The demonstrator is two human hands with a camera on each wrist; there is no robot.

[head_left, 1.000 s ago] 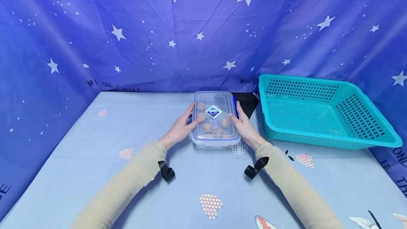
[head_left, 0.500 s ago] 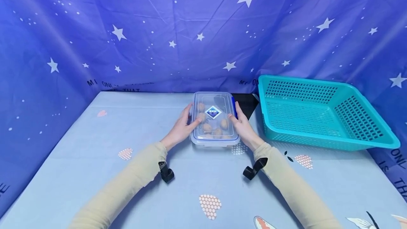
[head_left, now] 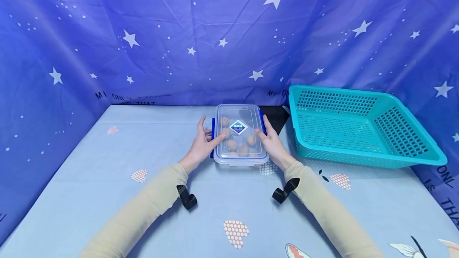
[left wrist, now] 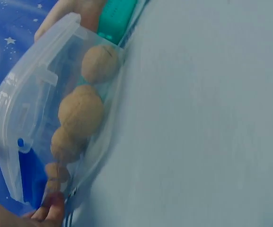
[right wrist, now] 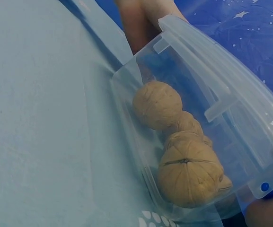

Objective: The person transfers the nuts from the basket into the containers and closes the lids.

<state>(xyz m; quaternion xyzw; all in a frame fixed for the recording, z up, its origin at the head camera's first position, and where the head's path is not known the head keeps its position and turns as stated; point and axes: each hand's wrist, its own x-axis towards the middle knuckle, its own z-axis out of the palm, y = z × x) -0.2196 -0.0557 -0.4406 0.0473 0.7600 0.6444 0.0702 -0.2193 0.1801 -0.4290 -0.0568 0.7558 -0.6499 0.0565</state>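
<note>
The box of walnuts sits at table centre, the basket at its 3 o'clock. The left hand has fingers spread at the blue latch; the right hand lies straight-fingered along the opposite side. A latch snapping free could jolt the box and scatter walnuts.

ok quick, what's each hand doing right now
Left hand: open, fingers spread, thumb on the box lid's left edge.
Right hand: thumb on the lid; fingers hidden behind the box, so cannot tell.
</note>
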